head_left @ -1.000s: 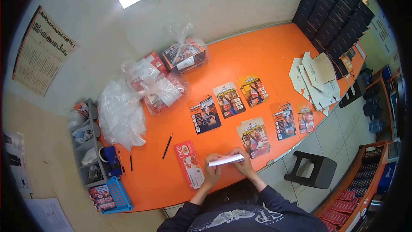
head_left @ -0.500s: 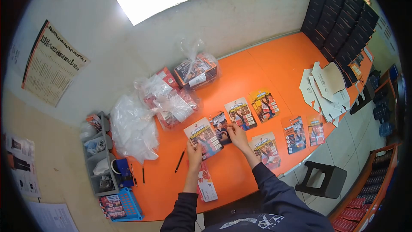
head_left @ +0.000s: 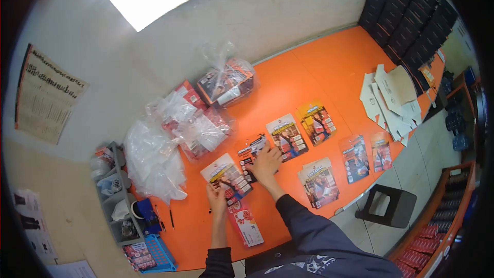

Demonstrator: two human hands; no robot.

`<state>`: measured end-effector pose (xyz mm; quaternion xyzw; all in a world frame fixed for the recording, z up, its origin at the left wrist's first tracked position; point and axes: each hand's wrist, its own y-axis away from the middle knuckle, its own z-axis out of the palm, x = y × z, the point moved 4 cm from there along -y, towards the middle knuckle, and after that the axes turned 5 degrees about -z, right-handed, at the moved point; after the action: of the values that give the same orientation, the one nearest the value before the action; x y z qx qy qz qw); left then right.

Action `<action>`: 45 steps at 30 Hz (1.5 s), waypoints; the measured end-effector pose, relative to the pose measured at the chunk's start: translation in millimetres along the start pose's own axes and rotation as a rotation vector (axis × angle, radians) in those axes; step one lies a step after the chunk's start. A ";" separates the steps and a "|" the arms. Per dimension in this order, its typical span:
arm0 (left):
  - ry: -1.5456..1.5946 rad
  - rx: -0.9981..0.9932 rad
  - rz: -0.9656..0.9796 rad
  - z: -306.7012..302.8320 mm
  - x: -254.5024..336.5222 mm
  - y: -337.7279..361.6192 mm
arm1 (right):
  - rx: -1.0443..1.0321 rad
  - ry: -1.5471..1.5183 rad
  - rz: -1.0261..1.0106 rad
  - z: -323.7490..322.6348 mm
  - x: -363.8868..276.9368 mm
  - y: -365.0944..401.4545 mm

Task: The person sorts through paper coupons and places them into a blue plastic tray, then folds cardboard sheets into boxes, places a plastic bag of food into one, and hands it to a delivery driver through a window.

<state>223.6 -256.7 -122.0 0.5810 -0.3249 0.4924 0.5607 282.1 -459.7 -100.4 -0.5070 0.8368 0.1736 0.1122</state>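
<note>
My left hand [head_left: 217, 198] grips the lower left edge of a printed leaflet [head_left: 230, 177] with a white top and a dark picture. To its right, my right hand [head_left: 267, 165] lies with fingers spread over a dark leaflet [head_left: 251, 148], covering part of it. Beyond that hand are a cream-topped leaflet [head_left: 287, 136] and a yellow leaflet stack [head_left: 316, 122]. Below the left-hand leaflet, a red and white printed card [head_left: 246, 224] rests near the table's front edge. Another fanned leaflet stack [head_left: 320, 184] sits right of my right forearm.
Plastic-wrapped packs [head_left: 198, 128] and clear bags [head_left: 154, 159] occupy the table's left back. A grey organizer [head_left: 114, 194] and blue basket [head_left: 160, 254] stand at the left end. White cardboard pieces [head_left: 388, 105] and stacked black boxes [head_left: 406, 15] are at right; a black stool [head_left: 387, 206] stands beside the table.
My left hand and its leaflet have moved left and slightly down. My right hand has shifted left and now lies across the dark leaflet. The camera view has turned slightly.
</note>
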 end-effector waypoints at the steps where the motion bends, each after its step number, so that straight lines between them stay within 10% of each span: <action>1: 0.006 -0.003 0.028 -4.4 2.7 4.1 | -0.003 0.020 0.031 1.0 -1.1 -2.8; 19: 0.007 0.039 0.110 -12.7 30.9 55.7 | 0.004 -0.028 0.113 23.1 -6.5 -6.7; 28: 0.404 -0.081 -0.249 -8.4 21.5 88.5 | -0.061 -0.061 0.122 26.7 -9.7 -7.2; 45: 0.440 -0.098 -0.278 -12.0 11.0 110.4 | -0.168 -0.330 -0.073 19.2 12.3 -2.6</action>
<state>121.8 -260.8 -76.5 0.4714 -0.1358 0.5089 0.7074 278.9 -463.0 -122.9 -0.5091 0.7708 0.3193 0.2114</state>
